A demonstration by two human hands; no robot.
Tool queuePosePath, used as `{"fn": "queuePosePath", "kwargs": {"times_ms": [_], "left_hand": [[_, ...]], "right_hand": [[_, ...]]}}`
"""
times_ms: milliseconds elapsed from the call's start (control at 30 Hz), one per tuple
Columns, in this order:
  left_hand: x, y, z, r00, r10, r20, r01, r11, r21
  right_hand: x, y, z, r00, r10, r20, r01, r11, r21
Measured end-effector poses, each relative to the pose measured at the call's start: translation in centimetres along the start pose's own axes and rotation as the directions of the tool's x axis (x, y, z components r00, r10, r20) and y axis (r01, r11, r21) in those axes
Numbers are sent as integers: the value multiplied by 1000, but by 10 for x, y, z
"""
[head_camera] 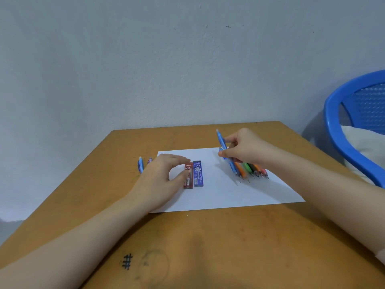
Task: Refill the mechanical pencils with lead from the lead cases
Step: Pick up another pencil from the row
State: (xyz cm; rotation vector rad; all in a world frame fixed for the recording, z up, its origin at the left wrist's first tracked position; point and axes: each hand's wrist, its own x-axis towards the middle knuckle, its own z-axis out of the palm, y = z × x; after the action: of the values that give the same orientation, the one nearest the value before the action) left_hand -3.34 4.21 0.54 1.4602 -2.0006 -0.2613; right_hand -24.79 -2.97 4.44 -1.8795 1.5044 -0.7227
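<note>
The surface (208, 243) carried paper (229, 195); there the left grip (164, 174) pinched the red lead case (188, 182), the right grip (243, 149) held a blue pencil (221, 140) raised. Pick-up step; next probably opening both

**Pencils and lead cases laid out on the sheet**

Two slim lead cases lie side by side on a white sheet (218, 195) on the table (208, 247). The red lead case (188, 180), marked 2B, is pinched by the left hand (160, 174). The blue lead case (198, 174) is on its right. The right hand (243, 147) grips a light blue pencil (221, 140), tilted with its cap end up. Below it a row of pencils (253, 171), orange, green and red among them, lies with tips toward the person. A blue pencil (141, 164) and a purple pencil (149, 160) lie left of the sheet.
</note>
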Motion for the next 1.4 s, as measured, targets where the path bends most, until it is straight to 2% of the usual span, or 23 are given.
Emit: {"fn": "queuePosePath", "kwargs": {"times_ms": [100,200,300,567,767,1000,1100,1233,1300,1400], "left_hand": [[5,-10,0,998,-55,40,49,991,121],[4,-8,1,988,-121,97,105,982,156],[6,-9,5,982,-125,144,95,975,202],[7,-10,5,963,-162,216,93,950,297],[8,-9,4,961,-161,225,85,945,316],[9,-11,4,963,-160,216,86,945,316],[8,-12,4,965,-157,210,86,947,310],[7,-14,5,977,-144,160,116,979,170],[8,-15,4,986,-155,56,152,987,58],[12,-18,-7,969,-189,-159,205,975,90]], "right_hand": [[6,7,4,999,-16,-50,11,995,-104],[10,10,7,997,-63,-45,53,981,-184],[13,12,11,992,-111,-63,94,968,-231],[17,16,17,980,-162,-117,93,889,-448],[18,20,16,975,-165,-148,72,868,-491],[20,25,19,961,-207,-181,104,882,-460],[14,17,21,931,-286,-225,172,891,-419],[-3,2,28,856,-430,-285,344,888,-306],[-13,-4,34,824,-489,-287,425,868,-258],[-24,-4,47,794,-575,-200,520,811,-269]]}}
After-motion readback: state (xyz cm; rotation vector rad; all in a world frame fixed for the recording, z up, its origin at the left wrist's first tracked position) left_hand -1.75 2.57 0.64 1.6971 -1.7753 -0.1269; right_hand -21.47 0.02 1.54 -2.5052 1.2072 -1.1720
